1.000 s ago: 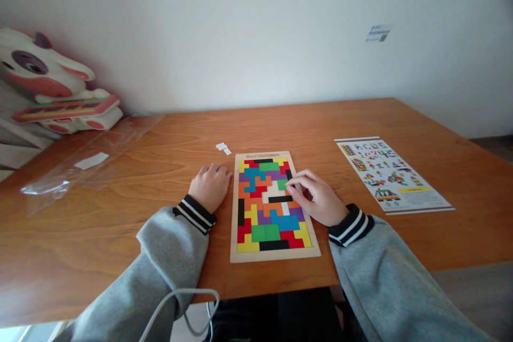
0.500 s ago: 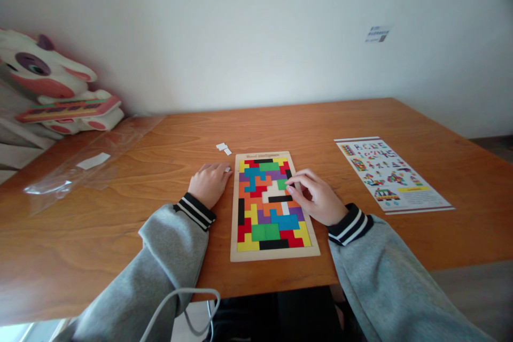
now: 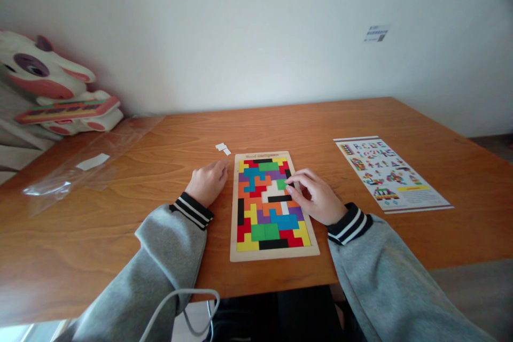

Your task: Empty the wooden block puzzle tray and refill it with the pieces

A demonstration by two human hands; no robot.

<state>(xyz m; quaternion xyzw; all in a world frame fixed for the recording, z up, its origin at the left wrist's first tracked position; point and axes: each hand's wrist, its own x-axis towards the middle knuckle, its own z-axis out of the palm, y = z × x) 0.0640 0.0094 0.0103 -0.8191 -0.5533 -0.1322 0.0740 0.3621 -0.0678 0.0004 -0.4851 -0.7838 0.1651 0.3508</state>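
A wooden puzzle board (image 3: 272, 253) filled with coloured block pieces lies on the table in front of me. My left hand (image 3: 207, 181) rests on the table against the board's left edge, its fingers curled loosely with nothing in them. My right hand (image 3: 315, 195) lies over the board's right side. Its fingertips are pinched on a puzzle piece (image 3: 282, 184) beside a small bare gap (image 3: 271, 191) in the middle of the board. The fingers cover part of that piece.
A printed pattern sheet (image 3: 387, 173) lies to the right. Small white paper scraps (image 3: 223, 148) sit beyond the board. A clear plastic bag (image 3: 86, 163) lies far left, near a cow-shaped toy (image 3: 48, 83) by the wall. A grey cable (image 3: 180, 304) hangs below the table's near edge.
My left hand has slid a little closer to the board's left edge. My right hand has stayed at the same spot on the board.
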